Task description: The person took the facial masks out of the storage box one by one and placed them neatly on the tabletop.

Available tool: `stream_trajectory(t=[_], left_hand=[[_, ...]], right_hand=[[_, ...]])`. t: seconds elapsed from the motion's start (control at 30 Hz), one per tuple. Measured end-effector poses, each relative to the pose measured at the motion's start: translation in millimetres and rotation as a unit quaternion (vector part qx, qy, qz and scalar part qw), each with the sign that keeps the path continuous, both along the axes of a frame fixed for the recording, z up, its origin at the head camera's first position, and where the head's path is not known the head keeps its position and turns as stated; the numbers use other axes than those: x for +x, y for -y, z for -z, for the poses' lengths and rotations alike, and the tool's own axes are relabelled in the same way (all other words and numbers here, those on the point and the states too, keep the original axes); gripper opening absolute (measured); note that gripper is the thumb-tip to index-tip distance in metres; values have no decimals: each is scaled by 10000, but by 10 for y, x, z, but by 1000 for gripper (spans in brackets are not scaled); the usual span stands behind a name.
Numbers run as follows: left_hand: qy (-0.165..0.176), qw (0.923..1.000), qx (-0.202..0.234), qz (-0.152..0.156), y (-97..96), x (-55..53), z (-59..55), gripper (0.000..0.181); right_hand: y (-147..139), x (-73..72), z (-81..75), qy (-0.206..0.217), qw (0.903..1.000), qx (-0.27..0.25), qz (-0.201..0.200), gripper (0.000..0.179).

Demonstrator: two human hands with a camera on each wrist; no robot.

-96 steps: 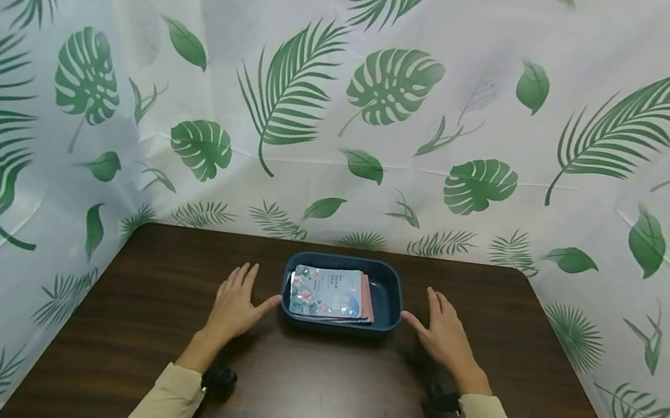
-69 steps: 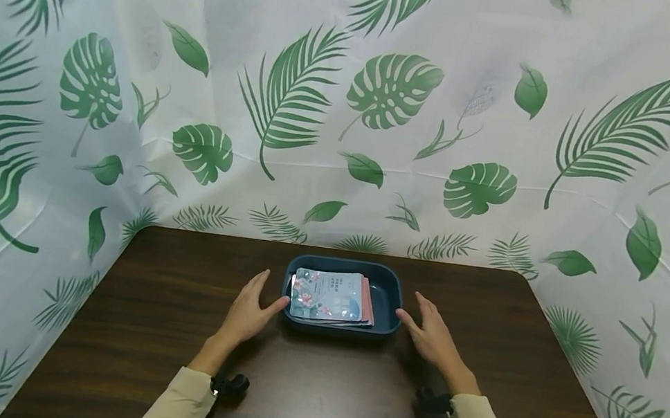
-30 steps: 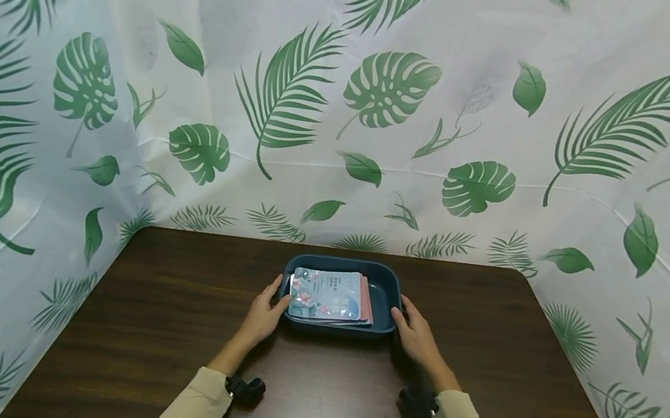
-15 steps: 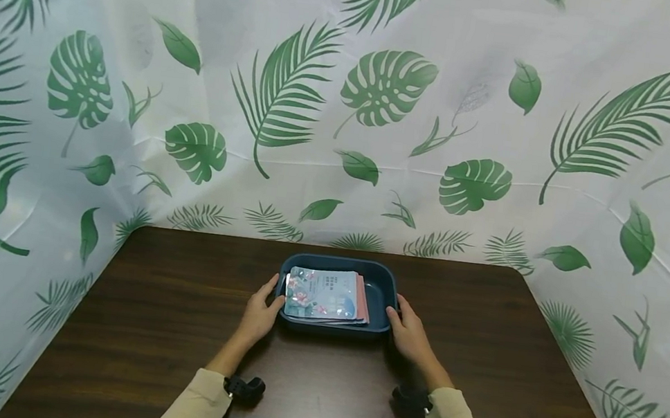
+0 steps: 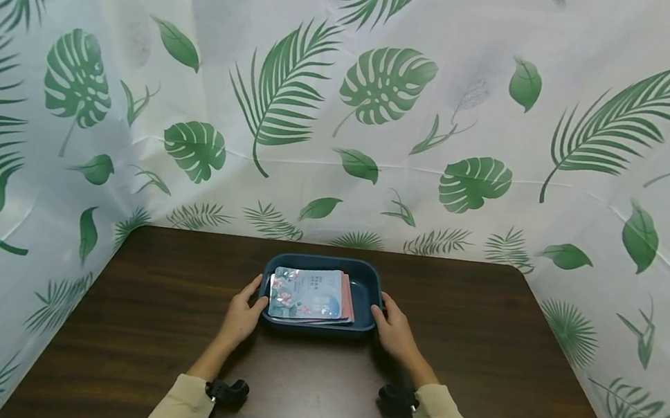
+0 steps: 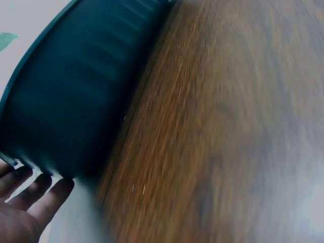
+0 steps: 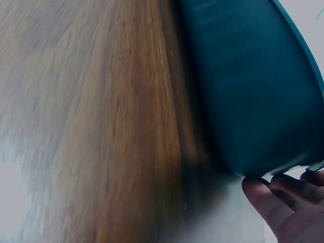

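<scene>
A dark blue plastic tray [image 5: 365,295] lies near the far side of the table, a little left of the middle. In it rests a stack of flat sachets, the top one a pale blue floral sachet [image 5: 307,294] with pink edges showing beneath. My left hand [image 5: 241,317] grips the tray's left end, thumb at the rim. At the right end, my right hand [image 5: 396,335] holds it the same way. In the left wrist view, fingertips [image 6: 53,197] press the tray's outer wall [image 6: 76,91]; the right wrist view shows fingers [image 7: 268,202] against the opposite end.
The dark wood-grain table [image 5: 482,339] stretches out on both sides of the tray. Behind and beside it hangs a white sheet [image 5: 422,10] printed with green leaves. Black straps with small cameras [image 5: 227,391] sit on both wrists.
Both hands have come in to the tray's ends and taken hold of it. During the last half second the tray, with its sachets, has shifted left along with both hands.
</scene>
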State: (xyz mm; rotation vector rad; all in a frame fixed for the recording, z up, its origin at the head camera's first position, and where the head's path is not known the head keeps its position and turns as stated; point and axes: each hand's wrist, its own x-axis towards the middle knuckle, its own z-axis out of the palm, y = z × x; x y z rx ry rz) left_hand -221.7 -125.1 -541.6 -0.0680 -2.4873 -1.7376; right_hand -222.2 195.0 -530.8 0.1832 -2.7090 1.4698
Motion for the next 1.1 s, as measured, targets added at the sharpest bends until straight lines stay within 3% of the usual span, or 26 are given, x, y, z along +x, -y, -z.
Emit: stream_trajectory(t=[0.53, 0.87, 1.1], left_hand=[[282, 9984, 28, -486, 431, 50, -5, 53], [445, 9979, 228, -413, 498, 58, -14, 51], [519, 9970, 312, -484, 510, 55, -1, 48]], right_hand=[[450, -24, -4, -149, 9994, -226, -199, 40], [493, -18, 20, -151, 9995, -238, -165, 40], [481, -38, 10, 67, 9994, -347, -71, 42]])
